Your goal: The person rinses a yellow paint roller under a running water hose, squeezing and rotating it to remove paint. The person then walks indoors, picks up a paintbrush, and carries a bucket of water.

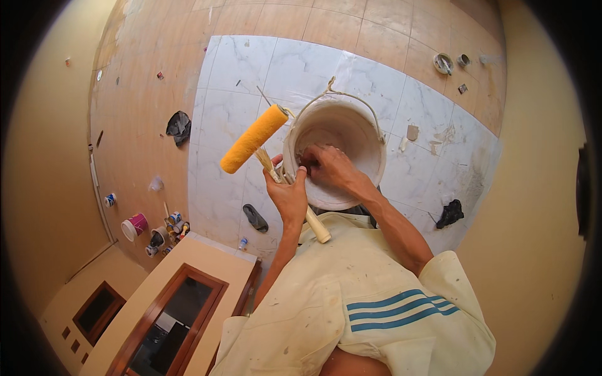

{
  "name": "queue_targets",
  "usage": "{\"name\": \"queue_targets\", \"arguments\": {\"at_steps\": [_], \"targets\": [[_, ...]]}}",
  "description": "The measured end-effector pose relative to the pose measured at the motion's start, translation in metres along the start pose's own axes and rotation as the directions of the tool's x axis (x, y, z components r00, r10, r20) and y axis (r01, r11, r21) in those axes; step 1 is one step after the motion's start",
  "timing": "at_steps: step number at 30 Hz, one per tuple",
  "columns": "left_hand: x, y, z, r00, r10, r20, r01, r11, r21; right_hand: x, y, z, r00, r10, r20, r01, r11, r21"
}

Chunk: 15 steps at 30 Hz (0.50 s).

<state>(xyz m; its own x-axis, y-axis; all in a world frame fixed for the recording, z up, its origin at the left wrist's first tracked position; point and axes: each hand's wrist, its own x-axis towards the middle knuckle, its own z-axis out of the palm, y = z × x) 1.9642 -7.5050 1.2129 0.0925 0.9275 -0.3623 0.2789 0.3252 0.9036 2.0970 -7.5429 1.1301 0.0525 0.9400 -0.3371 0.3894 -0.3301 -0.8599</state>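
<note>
A whitish bucket [352, 128] with a wire handle stands in front of me, its inside smeared. My left hand [290, 199] is closed at the bucket's left rim, gripping a paint roller with a fuzzy yellow-orange sleeve [254, 139] and a paintbrush with pale bristles [264, 159]. Below that hand sticks out a cream handle [318, 227]; I cannot tell which tool it belongs to. My right hand [331, 166] reaches into the bucket near its left inner wall. Its fingers are curled together, and what they hold, if anything, is hidden.
White marbled tiles [241, 66] lie under the bucket, with tan tiles beyond. A dark slipper [255, 217] and black plastic [449, 214] lie nearby. Paint tins [175, 219] and a magenta tub [134, 227] stand left; an open can [443, 63] sits far right.
</note>
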Motion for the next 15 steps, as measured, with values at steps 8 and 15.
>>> {"name": "queue_targets", "arguments": {"at_steps": [8, 15], "targets": [[0.059, 0.010, 0.002, 0.998, -0.057, -0.040, 0.052, 0.992, -0.115, -0.152, 0.043, -0.180, 0.877, 0.436, -0.202, -0.161, 0.662, 0.732], [0.132, 0.010, -0.043, 0.966, -0.214, -0.147, 0.176, 0.956, -0.235, -0.437, 0.213, -0.242, -0.173, 0.803, -0.570, 0.211, 0.595, 0.775]]}}
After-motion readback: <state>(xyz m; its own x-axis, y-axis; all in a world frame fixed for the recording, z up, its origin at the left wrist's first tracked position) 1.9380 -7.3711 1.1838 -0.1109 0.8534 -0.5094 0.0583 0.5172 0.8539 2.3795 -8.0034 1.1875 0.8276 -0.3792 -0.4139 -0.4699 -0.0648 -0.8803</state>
